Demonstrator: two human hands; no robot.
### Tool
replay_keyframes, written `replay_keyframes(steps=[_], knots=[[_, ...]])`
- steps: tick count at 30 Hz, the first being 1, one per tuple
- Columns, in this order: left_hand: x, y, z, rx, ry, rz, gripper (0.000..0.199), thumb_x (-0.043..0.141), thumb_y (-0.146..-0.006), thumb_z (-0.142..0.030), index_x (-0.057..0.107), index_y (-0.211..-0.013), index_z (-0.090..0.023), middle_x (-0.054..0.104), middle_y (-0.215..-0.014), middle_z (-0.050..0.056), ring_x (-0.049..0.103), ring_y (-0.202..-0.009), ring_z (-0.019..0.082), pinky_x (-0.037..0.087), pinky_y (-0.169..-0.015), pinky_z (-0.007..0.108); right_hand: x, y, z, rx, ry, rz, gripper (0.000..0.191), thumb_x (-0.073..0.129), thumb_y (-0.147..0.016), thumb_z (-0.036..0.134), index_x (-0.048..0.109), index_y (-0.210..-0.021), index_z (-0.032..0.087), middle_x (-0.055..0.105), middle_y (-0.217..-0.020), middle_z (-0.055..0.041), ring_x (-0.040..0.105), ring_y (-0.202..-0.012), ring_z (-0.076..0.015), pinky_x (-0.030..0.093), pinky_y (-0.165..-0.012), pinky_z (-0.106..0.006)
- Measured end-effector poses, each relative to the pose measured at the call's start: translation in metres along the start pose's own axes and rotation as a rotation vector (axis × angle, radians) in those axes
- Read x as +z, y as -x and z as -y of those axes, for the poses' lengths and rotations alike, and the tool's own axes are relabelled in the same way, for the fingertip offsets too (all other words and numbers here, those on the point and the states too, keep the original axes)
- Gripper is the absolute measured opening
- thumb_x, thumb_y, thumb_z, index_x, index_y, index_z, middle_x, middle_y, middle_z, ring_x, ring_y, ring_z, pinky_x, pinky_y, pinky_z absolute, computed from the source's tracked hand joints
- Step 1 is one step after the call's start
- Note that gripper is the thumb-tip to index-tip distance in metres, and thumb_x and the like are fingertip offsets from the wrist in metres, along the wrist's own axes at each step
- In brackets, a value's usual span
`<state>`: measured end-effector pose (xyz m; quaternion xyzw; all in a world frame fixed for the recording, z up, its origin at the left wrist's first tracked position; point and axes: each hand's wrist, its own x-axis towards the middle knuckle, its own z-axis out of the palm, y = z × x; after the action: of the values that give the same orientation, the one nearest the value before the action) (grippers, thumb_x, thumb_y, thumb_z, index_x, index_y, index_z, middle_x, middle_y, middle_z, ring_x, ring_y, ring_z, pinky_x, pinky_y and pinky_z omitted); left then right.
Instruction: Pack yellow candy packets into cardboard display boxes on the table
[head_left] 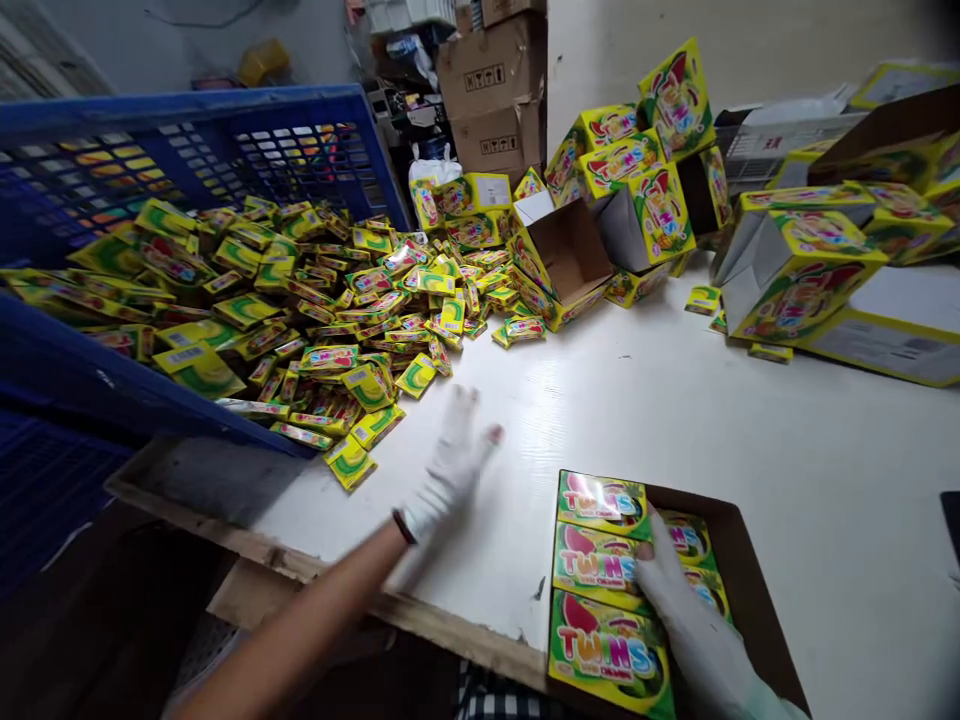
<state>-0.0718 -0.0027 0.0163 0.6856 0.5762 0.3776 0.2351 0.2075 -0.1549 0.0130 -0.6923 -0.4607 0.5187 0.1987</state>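
Fingers (458, 420) spread, the left hand (448, 468) is empty near the loose packets (330, 357) while the right hand (686, 615), grip unclear, touches packs (607, 640) inside the box (750, 590); packing seems underway, next calling for a pinch.

Brown cardboard cartons (491, 85), printed with dark handling symbols, are stacked at upper center. A white plastic bag (436, 170) is located at their lower left; a white crate (410, 14), at their upper left. A yellow object (262, 62) lies farther left, below a thin dark cable (210, 22). A white grid-sided container (784, 155), upper right, bears a red marking.
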Motion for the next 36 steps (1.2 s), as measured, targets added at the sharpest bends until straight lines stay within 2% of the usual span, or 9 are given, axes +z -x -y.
replay_keyframes(steps=[4, 6, 9, 14, 19, 25, 28, 31, 36], knots=[[-0.125, -0.090, 0.060, -0.192, -0.584, -0.504, 0.071, 0.053, -0.087, -0.056, 0.045, -0.140, -0.009, 0.030, -0.154, 0.025, 0.023, -0.144, 0.042, 0.020, -0.114, 0.063, -0.003, -0.002, 0.012, -0.121, -0.049, -0.022, 0.080, 0.040, -0.090, 0.055, 0.009, -0.160, 0.030, 0.060, -0.139, -0.0037, 0.064, -0.118, -0.0314, 0.052, -0.095, -0.041], [-0.169, -0.116, 0.083, -0.412, -0.723, -0.472, 0.070, 0.046, -0.089, -0.060, 0.047, -0.137, -0.009, 0.039, -0.145, 0.028, 0.032, -0.136, 0.046, 0.028, -0.104, 0.066, -0.003, -0.001, 0.018, -0.089, -0.036, -0.052, 0.081, 0.045, -0.087, 0.056, 0.015, -0.159, 0.035, 0.061, -0.139, -0.0017, 0.064, -0.118, -0.0338, 0.053, -0.094, -0.043], [-0.191, -0.127, 0.101, -0.491, -0.779, -0.294, 0.074, 0.050, -0.082, -0.066, 0.053, -0.133, -0.012, 0.053, -0.127, 0.025, 0.045, -0.121, 0.046, 0.036, -0.095, 0.061, -0.003, 0.004, 0.023, -0.028, -0.003, -0.071, 0.081, 0.050, -0.084, 0.059, 0.019, -0.157, 0.042, 0.062, -0.137, 0.0018, 0.064, -0.116, -0.0351, 0.053, -0.092, -0.044], [-0.153, -0.099, 0.100, -0.303, -0.804, -0.223, 0.065, 0.047, -0.084, -0.064, 0.060, -0.121, -0.012, 0.055, -0.118, 0.020, 0.048, -0.117, 0.040, 0.039, -0.098, 0.053, -0.003, 0.010, 0.018, -0.039, 0.048, -0.080, 0.077, 0.038, -0.092, 0.059, 0.011, -0.160, 0.033, 0.063, -0.135, -0.0039, 0.063, -0.120, -0.0322, 0.051, -0.094, -0.042], [-0.077, -0.045, 0.086, -0.142, -0.592, -0.136, 0.064, 0.059, -0.079, -0.057, 0.053, -0.122, -0.010, 0.053, -0.120, 0.016, 0.053, -0.114, 0.030, 0.043, -0.100, 0.042, -0.001, 0.016, 0.014, 0.001, 0.037, -0.045, 0.083, 0.034, -0.092, 0.064, 0.002, -0.160, 0.028, 0.062, -0.136, -0.0059, 0.065, -0.117, -0.0314, 0.051, -0.094, -0.042], [0.005, 0.013, 0.055, 0.041, -0.466, 0.121, 0.046, 0.063, -0.078, -0.036, 0.057, -0.120, -0.017, 0.063, -0.120, 0.012, 0.059, -0.112, 0.029, 0.045, -0.101, 0.043, 0.010, 0.014, 0.026, 0.178, -0.099, -0.198, 0.088, 0.031, -0.087, 0.074, 0.020, -0.159, 0.025, 0.041, -0.156, -0.0050, 0.047, -0.136, -0.0339, 0.037, -0.111, -0.043], [0.011, 0.018, 0.043, 0.053, -0.425, 0.138, 0.043, 0.063, -0.081, -0.037, 0.058, -0.119, -0.017, 0.066, -0.114, 0.011, 0.062, -0.107, 0.027, 0.049, -0.099, 0.042, 0.010, 0.011, 0.022, 0.103, -0.145, -0.188, 0.085, 0.036, -0.087, 0.071, 0.025, -0.158, 0.024, 0.043, -0.154, -0.0057, 0.047, -0.137, -0.0318, 0.037, -0.112, -0.041], [-0.001, 0.017, 0.020, 0.046, -0.294, 0.026, 0.054, 0.065, -0.081, -0.039, 0.053, -0.127, -0.012, 0.063, -0.123, 0.015, 0.062, -0.113, 0.027, 0.049, -0.101, 0.043, -0.003, 0.012, 0.019, -0.038, -0.268, -0.197, 0.082, 0.044, -0.088, 0.064, 0.027, -0.157, 0.023, 0.048, -0.151, -0.0088, 0.048, -0.137, -0.0288, 0.040, -0.111, -0.040], [-0.004, 0.035, -0.064, 0.235, -0.066, -0.014, 0.067, 0.073, -0.078, -0.036, 0.046, -0.137, -0.018, 0.059, -0.132, 0.013, 0.059, -0.119, 0.026, 0.049, -0.105, 0.043, -0.052, 0.022, 0.042, -0.293, -0.238, -0.175, 0.055, 0.057, -0.087, 0.055, 0.056, -0.133, 0.023, 0.066, -0.128, -0.0113, 0.062, -0.118, -0.0282, 0.052, -0.098, -0.040]])
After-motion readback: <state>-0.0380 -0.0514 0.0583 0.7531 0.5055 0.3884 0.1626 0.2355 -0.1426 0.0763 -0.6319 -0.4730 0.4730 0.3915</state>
